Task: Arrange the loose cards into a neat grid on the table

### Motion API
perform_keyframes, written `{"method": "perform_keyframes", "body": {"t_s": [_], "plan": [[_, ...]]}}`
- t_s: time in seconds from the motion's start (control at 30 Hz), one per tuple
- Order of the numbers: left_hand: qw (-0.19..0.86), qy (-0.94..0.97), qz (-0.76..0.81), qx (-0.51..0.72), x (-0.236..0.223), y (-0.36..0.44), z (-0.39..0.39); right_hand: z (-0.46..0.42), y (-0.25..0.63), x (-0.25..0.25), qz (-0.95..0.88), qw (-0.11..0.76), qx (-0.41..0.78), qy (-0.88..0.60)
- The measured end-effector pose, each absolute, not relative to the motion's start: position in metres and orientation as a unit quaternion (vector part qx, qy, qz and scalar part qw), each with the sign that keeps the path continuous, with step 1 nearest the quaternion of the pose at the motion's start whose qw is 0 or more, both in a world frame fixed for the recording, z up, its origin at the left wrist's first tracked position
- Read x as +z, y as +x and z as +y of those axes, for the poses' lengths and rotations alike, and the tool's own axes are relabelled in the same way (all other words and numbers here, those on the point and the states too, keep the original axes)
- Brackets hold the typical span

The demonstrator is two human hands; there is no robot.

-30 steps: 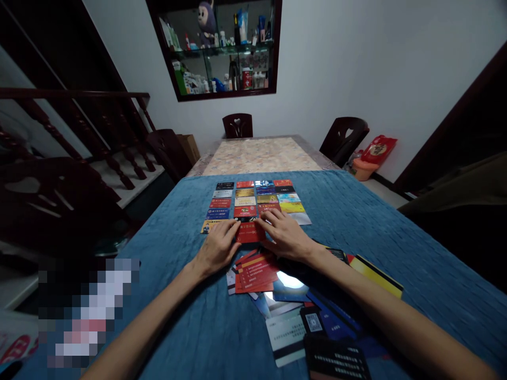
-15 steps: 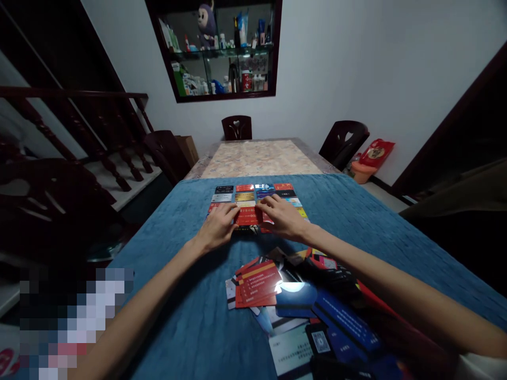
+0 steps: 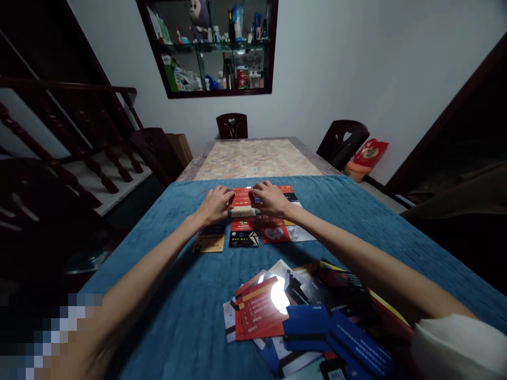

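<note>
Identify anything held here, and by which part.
A red rectangular card with pale printing, held by its short ends: left hand on the left, right hand on the right.

The cloth (image 3: 174, 295) over the near part of the desk is deep blue, and past it a cover (image 3: 257, 158) shows beige with a mottled pattern. The card (image 3: 241, 197) up between the fingers is bright red with pale lettering. A black card (image 3: 244, 239) has gold angular lines, the one to its left (image 3: 210, 243) is golden orange, and another (image 3: 274, 234) is red with a whitish heart. Lower down I see a red card (image 3: 263, 309) with an orange stripe and a blue card (image 3: 358, 343) with a dark band.
</note>
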State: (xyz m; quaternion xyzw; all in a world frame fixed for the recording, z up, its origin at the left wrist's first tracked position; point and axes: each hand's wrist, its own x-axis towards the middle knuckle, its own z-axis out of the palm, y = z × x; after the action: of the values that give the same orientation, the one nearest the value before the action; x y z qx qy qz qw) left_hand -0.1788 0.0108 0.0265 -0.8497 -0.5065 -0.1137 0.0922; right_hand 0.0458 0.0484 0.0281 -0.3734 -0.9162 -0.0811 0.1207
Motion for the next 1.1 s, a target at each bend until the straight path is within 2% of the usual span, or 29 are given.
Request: {"method": "perform_keyframes", "body": {"t_s": [0.23,0.53,1.1], "plan": [[0.09,-0.843,-0.527,-0.061,0.024,-0.184,0.063,0.087,0.029,0.031,-0.899,0.084,-0.053,-0.427],[0.058,-0.829,-0.555,-0.041,0.007,-0.182,0.117,0.137,0.018,0.006,-0.891,0.068,-0.025,-0.448],[0.018,-0.823,-0.568,-0.008,-0.009,-0.187,0.143,0.163,0.006,-0.009,-0.887,0.02,-0.004,-0.461]]}}
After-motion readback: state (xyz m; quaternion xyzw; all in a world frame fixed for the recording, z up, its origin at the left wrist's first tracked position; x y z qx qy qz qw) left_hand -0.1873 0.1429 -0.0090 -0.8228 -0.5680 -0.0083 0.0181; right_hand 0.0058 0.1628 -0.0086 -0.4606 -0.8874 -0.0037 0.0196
